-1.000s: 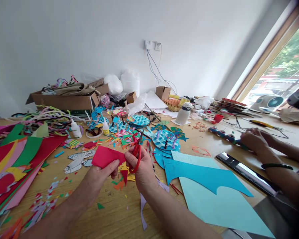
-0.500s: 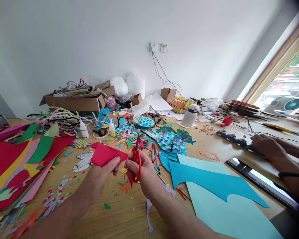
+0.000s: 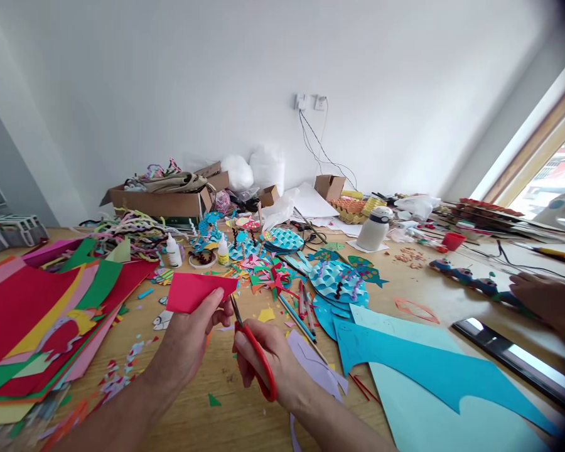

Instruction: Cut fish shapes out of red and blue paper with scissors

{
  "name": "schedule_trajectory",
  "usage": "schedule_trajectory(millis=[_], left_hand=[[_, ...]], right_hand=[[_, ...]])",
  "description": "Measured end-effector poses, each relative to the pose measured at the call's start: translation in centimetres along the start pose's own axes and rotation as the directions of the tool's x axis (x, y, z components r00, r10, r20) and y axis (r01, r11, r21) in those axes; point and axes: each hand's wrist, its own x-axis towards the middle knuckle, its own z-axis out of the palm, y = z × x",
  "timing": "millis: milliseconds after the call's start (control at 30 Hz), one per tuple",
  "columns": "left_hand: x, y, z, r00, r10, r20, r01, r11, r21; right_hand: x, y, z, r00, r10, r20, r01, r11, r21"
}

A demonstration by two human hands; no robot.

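The fingers (image 3: 245,364) of the right hand (image 3: 273,361) are closed about the red handles of a pair of scissors (image 3: 262,358), low over the table (image 3: 245,430). The scissors' long axis runs aslant, handles toward the person, blades pointing away and a little left; the blades look nearly together. Rigid and likely the heavier piece, they are best held by the loops.

Just beyond, the left hand (image 3: 188,336) pinches red paper (image 3: 186,292) near its right end, thumb on top. The paper is held above the table, its long axis running left to right and its broader end out to the left. The blade tips come beside its right end; whether they touch cannot be told. It should be light and apt to bend or crease, so a flat pinch near the edge being cut suits it.

Purple paper (image 3: 308,361) lies right of the right hand. Farther out are paper scraps (image 3: 275,276) and two glue bottles (image 3: 174,254), then a cardboard box (image 3: 160,202) before the wall (image 3: 207,75).
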Motion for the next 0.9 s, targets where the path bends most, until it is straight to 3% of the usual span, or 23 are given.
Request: schedule_trajectory(millis=[900], left_hand=[[-0.17, -1.02, -0.43, 0.996, -0.078, 0.032, 0.077, 0.997, 0.025]], right_hand=[[-0.06, -0.4, 0.06, 0.999, 0.027, -0.028, -0.028, 0.999, -0.017]])
